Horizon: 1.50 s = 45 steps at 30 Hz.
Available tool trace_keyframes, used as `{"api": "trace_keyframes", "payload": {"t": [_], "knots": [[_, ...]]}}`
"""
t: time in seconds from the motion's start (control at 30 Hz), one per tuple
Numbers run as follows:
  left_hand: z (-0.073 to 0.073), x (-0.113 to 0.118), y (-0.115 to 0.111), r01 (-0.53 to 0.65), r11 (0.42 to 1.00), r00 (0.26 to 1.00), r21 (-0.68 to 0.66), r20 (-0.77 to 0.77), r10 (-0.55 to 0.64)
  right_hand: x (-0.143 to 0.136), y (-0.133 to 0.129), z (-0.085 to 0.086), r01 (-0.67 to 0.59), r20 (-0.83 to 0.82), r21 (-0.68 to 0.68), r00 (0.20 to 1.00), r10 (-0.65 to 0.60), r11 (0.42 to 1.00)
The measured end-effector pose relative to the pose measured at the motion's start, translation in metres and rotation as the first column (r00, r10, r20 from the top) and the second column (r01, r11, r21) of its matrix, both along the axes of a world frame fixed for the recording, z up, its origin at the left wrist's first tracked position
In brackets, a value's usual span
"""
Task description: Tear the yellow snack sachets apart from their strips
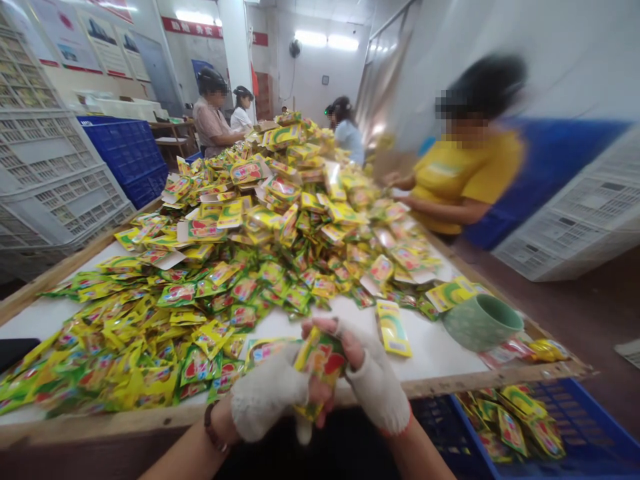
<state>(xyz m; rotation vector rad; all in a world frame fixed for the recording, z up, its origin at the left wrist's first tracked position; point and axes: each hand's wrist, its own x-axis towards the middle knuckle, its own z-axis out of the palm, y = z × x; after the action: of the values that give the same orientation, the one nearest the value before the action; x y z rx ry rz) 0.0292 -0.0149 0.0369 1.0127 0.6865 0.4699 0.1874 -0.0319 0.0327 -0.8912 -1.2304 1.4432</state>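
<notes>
My left hand (273,393), in a white fingerless glove, grips yellow-green candy packets (320,363) at the table's front edge. On their other side my right hand (373,377), gloved the same way, has its fingers bent round the upper right part of the packets. A large heap of similar small packets (245,290) and yellow boxes (285,190) covers the table behind and to the left. One yellow box (393,328) lies flat just beyond my right hand.
A green bowl (483,322) stands at the table's right edge. Below it, a blue crate (590,420) holds packets. A person in yellow (450,173) works at the right side; others stand farther back. White crates (55,167) are stacked at the left.
</notes>
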Motion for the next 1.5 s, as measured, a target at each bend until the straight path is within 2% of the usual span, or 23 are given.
{"api": "trace_keyframes", "payload": {"t": [0.03,0.1,0.17,0.27,0.37,0.5,0.6,0.73,0.83,0.93,1.0,1.07,1.33,1.5], "knots": [[0.002,0.000,0.001,-0.007,0.998,0.997,0.063,-0.073,0.011,0.000,0.002,0.000,0.038,-0.014,-0.007,0.999,-0.038,0.999],[0.006,0.001,0.003,-0.020,0.991,0.979,0.134,-0.198,0.047,-0.001,0.006,0.000,0.034,-0.067,-0.064,0.997,-0.038,0.997],[0.008,0.001,0.004,-0.033,0.987,0.958,0.154,-0.276,0.075,-0.002,0.008,0.000,0.038,-0.063,-0.102,0.997,-0.044,0.994],[0.006,-0.001,0.004,-0.003,0.988,0.941,0.152,-0.335,0.055,-0.002,0.009,0.001,0.053,-0.039,-0.123,0.998,-0.058,0.991],[0.003,-0.003,0.004,0.001,0.992,0.961,0.125,-0.274,0.034,-0.001,0.006,0.007,0.051,0.014,-0.080,0.999,-0.050,0.995],[0.001,-0.006,0.003,-0.004,0.997,0.995,0.076,-0.094,0.011,0.002,-0.006,0.011,0.037,0.135,0.089,0.990,-0.049,0.995],[0.001,-0.006,0.001,0.001,1.000,1.000,0.016,-0.019,-0.001,0.001,-0.012,0.007,-0.018,0.145,0.071,0.989,0.008,0.997],[0.004,-0.007,-0.003,-0.001,0.999,0.999,-0.039,0.049,0.002,-0.007,-0.014,0.001,0.010,0.158,0.105,0.987,-0.027,0.994],[0.010,-0.007,-0.005,-0.057,0.998,0.996,-0.028,0.062,0.059,-0.016,-0.013,0.002,-0.011,0.039,0.059,0.999,0.009,0.998],[0.017,-0.007,-0.004,-0.078,0.997,0.992,-0.019,0.094,0.080,-0.023,-0.011,0.006,0.135,-0.069,0.056,0.989,-0.131,0.989],[0.020,-0.006,-0.003,-0.059,0.997,0.988,-0.056,0.143,0.067,-0.026,-0.010,0.007,0.224,-0.073,0.055,0.973,-0.220,0.973],[0.021,-0.006,-0.003,-0.050,0.994,0.981,-0.102,0.181,0.068,-0.027,-0.010,0.007,0.231,-0.061,0.025,0.971,-0.230,0.973],[0.011,-0.012,-0.004,-0.029,0.996,0.995,-0.082,0.097,0.037,-0.030,-0.015,-0.004,0.107,-0.192,-0.039,0.975,-0.112,0.994],[0.012,-0.008,-0.003,-0.114,0.992,0.993,0.056,-0.037,0.116,-0.032,-0.011,-0.006,0.192,-0.152,0.004,0.970,-0.189,0.981]]}}
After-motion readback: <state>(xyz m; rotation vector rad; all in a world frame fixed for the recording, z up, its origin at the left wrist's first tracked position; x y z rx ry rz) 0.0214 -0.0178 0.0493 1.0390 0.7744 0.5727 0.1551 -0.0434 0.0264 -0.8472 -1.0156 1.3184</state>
